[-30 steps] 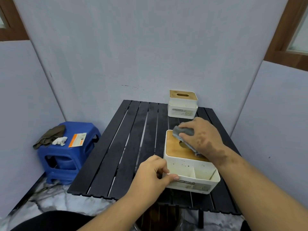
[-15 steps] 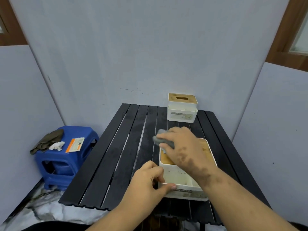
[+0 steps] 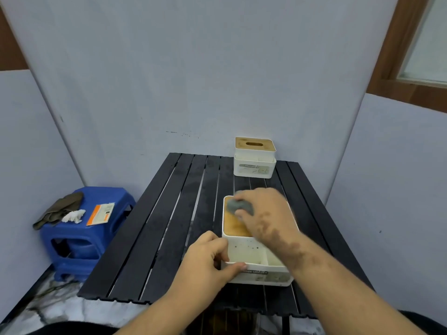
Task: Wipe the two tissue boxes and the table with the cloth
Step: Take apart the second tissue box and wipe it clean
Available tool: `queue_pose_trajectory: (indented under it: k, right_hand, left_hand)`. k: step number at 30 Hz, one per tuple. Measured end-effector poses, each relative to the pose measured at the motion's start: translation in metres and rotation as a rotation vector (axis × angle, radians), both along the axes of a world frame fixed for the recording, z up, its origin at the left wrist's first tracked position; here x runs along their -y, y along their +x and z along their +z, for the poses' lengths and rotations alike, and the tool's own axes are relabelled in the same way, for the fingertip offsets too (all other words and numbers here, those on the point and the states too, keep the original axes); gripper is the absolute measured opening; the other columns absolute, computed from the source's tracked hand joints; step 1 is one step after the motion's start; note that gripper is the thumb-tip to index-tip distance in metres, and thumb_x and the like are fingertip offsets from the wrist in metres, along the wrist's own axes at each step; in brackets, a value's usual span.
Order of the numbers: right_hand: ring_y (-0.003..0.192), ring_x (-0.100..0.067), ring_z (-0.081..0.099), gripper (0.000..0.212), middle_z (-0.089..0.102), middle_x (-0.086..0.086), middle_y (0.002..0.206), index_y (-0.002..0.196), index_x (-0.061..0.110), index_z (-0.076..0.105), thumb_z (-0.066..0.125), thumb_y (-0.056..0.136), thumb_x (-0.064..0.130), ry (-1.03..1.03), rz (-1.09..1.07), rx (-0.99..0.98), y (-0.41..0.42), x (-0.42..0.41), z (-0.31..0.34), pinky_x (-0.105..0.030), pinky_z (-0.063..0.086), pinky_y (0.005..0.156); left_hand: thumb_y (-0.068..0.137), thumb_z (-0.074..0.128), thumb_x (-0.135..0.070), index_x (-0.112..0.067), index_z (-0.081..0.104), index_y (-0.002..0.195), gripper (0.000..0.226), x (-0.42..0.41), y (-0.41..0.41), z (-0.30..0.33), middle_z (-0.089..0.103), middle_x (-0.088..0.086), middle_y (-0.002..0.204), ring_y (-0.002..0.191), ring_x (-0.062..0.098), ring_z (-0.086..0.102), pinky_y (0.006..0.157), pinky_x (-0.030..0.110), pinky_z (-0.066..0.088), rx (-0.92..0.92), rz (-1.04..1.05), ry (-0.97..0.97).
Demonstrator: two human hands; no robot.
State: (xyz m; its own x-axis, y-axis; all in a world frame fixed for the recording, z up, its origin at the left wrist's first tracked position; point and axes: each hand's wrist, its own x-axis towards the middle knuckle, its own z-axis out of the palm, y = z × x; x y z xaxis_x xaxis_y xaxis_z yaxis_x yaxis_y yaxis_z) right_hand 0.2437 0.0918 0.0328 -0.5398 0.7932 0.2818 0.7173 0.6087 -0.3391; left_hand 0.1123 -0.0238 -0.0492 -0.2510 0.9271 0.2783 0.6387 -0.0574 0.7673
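A white tissue box with a wooden lid (image 3: pixel 238 250) stands near the front right of the black slatted table (image 3: pixel 169 226). My left hand (image 3: pixel 208 259) grips its front left corner, thumb on the rim. My right hand (image 3: pixel 266 213) presses a small grey cloth (image 3: pixel 238 206) onto the far left part of the wooden lid. A second white tissue box with a wooden slotted lid (image 3: pixel 254 157) stands at the table's far edge, untouched.
A blue plastic stool (image 3: pixel 82 230) stands left of the table, carrying a dark rag, a white crumpled tissue and an orange-white packet. Grey partition walls close in on three sides. The floor below is marbled.
My right hand has swept the cloth across the lid from its right side toward the left and far corner. My left hand has kept its hold on the box corner.
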Motion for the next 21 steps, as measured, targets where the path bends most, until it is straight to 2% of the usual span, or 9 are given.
queue_pose_trajectory:
  k: [2,3,7,10,12,15,17,21]
  right_hand:
    - [0.104,-0.015,0.054,0.030,0.068,0.008,0.109,0.120,0.038,0.064,0.065,0.090,0.038,-0.028,0.154,-0.039,-0.012,0.013,-0.002,-0.034,0.047,0.093]
    - [0.104,-0.014,0.054,0.031,0.069,0.009,0.110,0.121,0.038,0.063,0.066,0.090,0.039,-0.042,0.157,-0.060,-0.013,0.011,-0.002,-0.033,0.047,0.093]
    - [0.099,-0.014,0.059,0.028,0.070,0.006,0.111,0.118,0.035,0.064,0.067,0.091,0.038,-0.025,-0.151,-0.050,0.013,-0.026,0.001,-0.031,0.051,0.091]
    - [0.087,-0.012,0.053,0.026,0.066,0.005,0.104,0.117,0.030,0.065,0.069,0.092,0.035,-0.098,-0.250,-0.057,0.044,-0.041,0.007,-0.027,0.048,0.081]
    - [0.091,-0.012,0.052,0.027,0.061,0.008,0.103,0.117,0.033,0.066,0.071,0.090,0.033,-0.164,-0.221,-0.085,0.060,-0.040,0.009,-0.025,0.045,0.081]
    - [0.103,-0.012,0.057,0.028,0.063,0.012,0.108,0.110,0.042,0.069,0.077,0.086,0.031,-0.232,-0.103,-0.124,0.075,-0.031,0.010,-0.029,0.050,0.093]
    - [0.105,-0.011,0.058,0.029,0.065,0.013,0.111,0.108,0.044,0.070,0.078,0.084,0.031,-0.217,-0.047,-0.069,0.081,-0.023,0.009,-0.032,0.051,0.096]
    - [0.099,-0.008,0.059,0.030,0.065,0.015,0.107,0.108,0.044,0.071,0.079,0.082,0.031,-0.206,0.033,-0.005,0.090,-0.007,0.006,-0.027,0.051,0.091]
  left_hand:
    - [0.066,0.088,-0.045,-0.029,0.044,0.057,0.047,-0.001,-0.002,-0.001,0.050,-0.007,0.078,0.062,0.006,0.049,0.059,0.024,0.046,0.016,-0.008,0.008]
    - [0.065,0.088,-0.045,-0.028,0.045,0.057,0.047,-0.001,-0.003,0.000,0.050,-0.007,0.077,0.061,0.005,0.048,0.058,0.023,0.045,0.012,-0.010,0.009]
    - [0.065,0.085,-0.050,-0.028,0.044,0.058,0.047,0.000,-0.006,0.000,0.050,-0.008,0.077,0.065,0.007,0.052,0.059,0.024,0.048,-0.021,-0.007,0.004]
    - [0.066,0.085,-0.049,-0.025,0.044,0.060,0.048,0.002,-0.005,-0.001,0.051,-0.008,0.079,0.069,0.009,0.054,0.061,0.028,0.052,-0.023,0.007,-0.002]
    - [0.066,0.084,-0.049,-0.022,0.043,0.061,0.049,0.002,-0.003,0.001,0.051,-0.008,0.080,0.071,0.009,0.056,0.063,0.030,0.054,-0.030,0.013,-0.008]
    - [0.069,0.085,-0.045,-0.023,0.040,0.059,0.051,0.003,0.000,0.005,0.052,-0.008,0.081,0.073,0.010,0.057,0.061,0.027,0.053,-0.066,0.018,-0.018]
    - [0.071,0.085,-0.044,-0.024,0.039,0.059,0.052,0.004,0.002,0.007,0.051,-0.007,0.080,0.073,0.009,0.056,0.059,0.023,0.050,-0.080,0.017,-0.015]
    - [0.071,0.084,-0.044,-0.023,0.038,0.060,0.052,0.004,0.002,0.010,0.050,-0.005,0.079,0.072,0.010,0.055,0.061,0.028,0.052,-0.095,0.021,-0.015]
